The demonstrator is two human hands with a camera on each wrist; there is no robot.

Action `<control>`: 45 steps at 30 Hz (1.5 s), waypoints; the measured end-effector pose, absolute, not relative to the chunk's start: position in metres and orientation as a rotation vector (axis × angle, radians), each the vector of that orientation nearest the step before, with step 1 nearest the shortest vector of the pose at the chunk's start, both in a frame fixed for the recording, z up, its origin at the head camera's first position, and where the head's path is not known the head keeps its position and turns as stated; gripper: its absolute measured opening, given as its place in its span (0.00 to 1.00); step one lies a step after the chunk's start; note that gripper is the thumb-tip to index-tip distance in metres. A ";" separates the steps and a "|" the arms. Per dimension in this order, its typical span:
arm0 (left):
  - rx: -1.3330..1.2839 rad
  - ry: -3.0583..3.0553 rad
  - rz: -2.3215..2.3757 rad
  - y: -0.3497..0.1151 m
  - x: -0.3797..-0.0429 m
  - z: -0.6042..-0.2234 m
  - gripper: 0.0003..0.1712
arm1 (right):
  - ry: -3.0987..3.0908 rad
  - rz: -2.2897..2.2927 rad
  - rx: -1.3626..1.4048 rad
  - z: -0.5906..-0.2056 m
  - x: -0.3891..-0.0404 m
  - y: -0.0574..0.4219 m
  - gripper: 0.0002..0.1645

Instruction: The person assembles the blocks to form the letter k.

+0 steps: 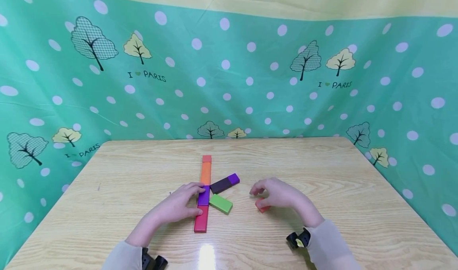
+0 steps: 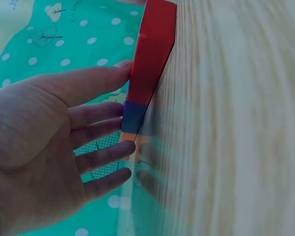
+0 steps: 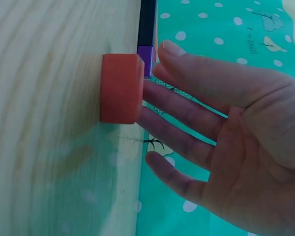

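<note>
A straight row of blocks lies on the table: a red block (image 1: 201, 221) nearest me, then a purple block (image 1: 203, 197), an orange block (image 1: 205, 172) and a small coral block (image 1: 206, 158) at the far end. My left hand (image 1: 180, 203) is at the row's left side, thumb at the red block and fingertips at the purple one, fingers loosely extended. My right hand (image 1: 279, 194) hovers over a small orange-red block (image 3: 121, 88), its thumb and fingers spread around it without a pinch. In the head view this hand partly hides that block.
Between the hands lie a green block (image 1: 221, 204) and a dark block (image 1: 221, 185) with a small purple block (image 1: 233, 179) at its far end. The wooden table (image 1: 322, 162) ends at a green dotted curtain (image 1: 236, 71).
</note>
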State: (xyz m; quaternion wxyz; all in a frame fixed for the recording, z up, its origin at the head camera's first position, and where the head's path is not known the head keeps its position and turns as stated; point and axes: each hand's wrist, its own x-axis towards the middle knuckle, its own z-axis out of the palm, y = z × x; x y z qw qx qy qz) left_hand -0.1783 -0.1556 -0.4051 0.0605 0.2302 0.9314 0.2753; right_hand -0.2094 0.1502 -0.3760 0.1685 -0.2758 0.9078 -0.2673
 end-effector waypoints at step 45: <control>0.686 2.757 0.808 -0.157 -0.202 -0.404 0.41 | 2.631 -0.571 -0.898 -0.376 -0.199 0.163 0.24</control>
